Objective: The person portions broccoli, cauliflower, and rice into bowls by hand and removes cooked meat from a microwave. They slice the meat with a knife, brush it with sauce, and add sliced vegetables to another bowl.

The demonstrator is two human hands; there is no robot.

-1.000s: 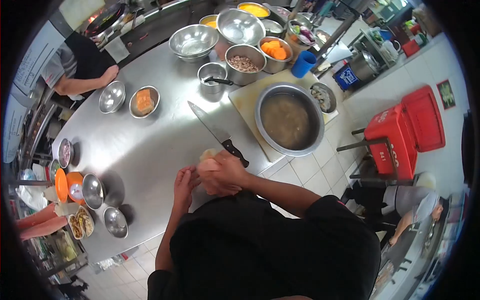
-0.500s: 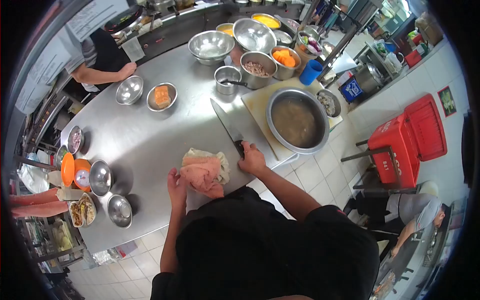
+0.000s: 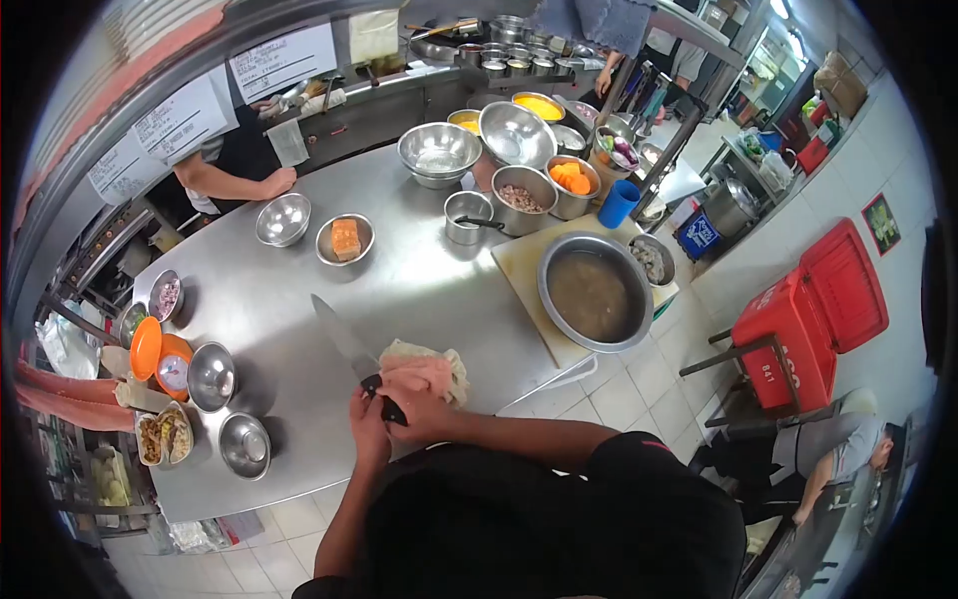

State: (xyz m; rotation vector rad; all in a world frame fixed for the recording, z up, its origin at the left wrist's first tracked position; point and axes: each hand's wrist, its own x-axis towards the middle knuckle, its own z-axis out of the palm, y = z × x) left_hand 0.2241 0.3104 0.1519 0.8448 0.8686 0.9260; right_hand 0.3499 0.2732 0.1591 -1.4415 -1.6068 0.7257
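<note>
A large kitchen knife point(image 3: 344, 334) is held just over the steel table, its blade pointing away and to the left. My right hand point(image 3: 424, 411) is closed around the black handle. Fingers of my left hand point(image 3: 369, 429) close on the same handle near the blade's base, beside the right hand. Just beyond the hands a pink cloth point(image 3: 419, 372) lies bunched on a whitish cloth point(image 3: 456, 379). The right wrist partly hides their near edge, and I cannot tell whether the right hand also touches them.
A steel table point(image 3: 299, 379) carries a bowl with an orange block point(image 3: 345, 240), several steel bowls and an orange scale point(image 3: 173, 371). On the right, a large pot of cloudy liquid point(image 3: 594, 295) stands on a cutting board point(image 3: 519, 270). A co-worker's hand point(image 3: 279, 183) rests at the far edge.
My right hand has brought the knife left from beside the cutting board to in front of the cloths. My left hand has moved from the pink cloth to the knife handle. The view has shifted slightly.
</note>
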